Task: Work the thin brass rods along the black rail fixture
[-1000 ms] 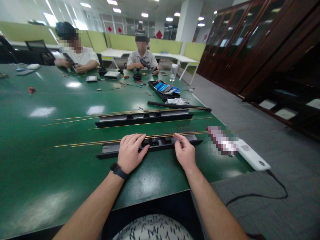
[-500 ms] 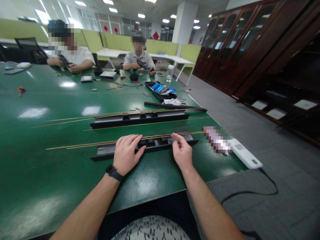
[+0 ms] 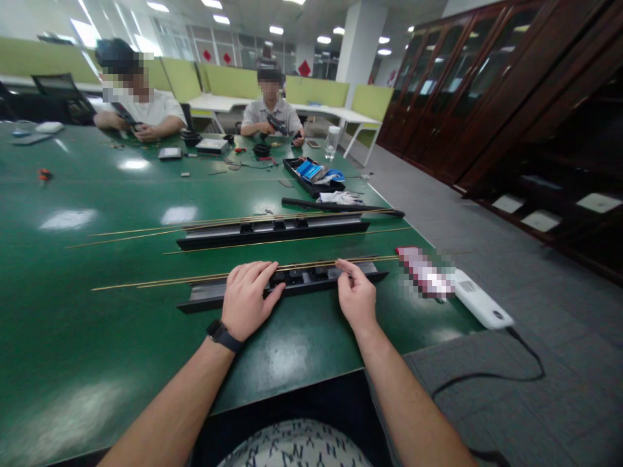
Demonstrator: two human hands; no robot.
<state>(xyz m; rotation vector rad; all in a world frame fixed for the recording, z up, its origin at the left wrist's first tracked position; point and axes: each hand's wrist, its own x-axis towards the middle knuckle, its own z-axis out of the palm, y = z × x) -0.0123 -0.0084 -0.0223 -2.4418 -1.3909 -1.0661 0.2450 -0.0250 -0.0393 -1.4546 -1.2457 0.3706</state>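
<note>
A long black channel (image 3: pixel 328 283) with a grey inner face and several black blocks (image 3: pixel 294 275) inside lies crosswise in front of me. Thin brass-coloured rods (image 3: pixel 160 283) run along its far side. My left hand (image 3: pixel 248 295) is draped over the left half of the channel, its fingers reaching across to the rods and its thumb on the near side. Near the right end, my right hand (image 3: pixel 355 290) has curled fingers, with index finger and thumb closed at the rods. The exact contact under its fingertips is partly hidden.
Behind lies a second black channel (image 3: pixel 272 235) with rods along it. Farther back are a black bar (image 3: pixel 343 207), white gloves (image 3: pixel 339 197) and a black tray (image 3: pixel 302 179). At right sits a white power bank-like device (image 3: pixel 479 298) with a cable. Two people sit across the green table (image 3: pixel 121 363).
One brass-coloured rod's left end has slid slightly to the right along the near channel. Both hands keep nearly the same pose, and the view has shifted a little.
</note>
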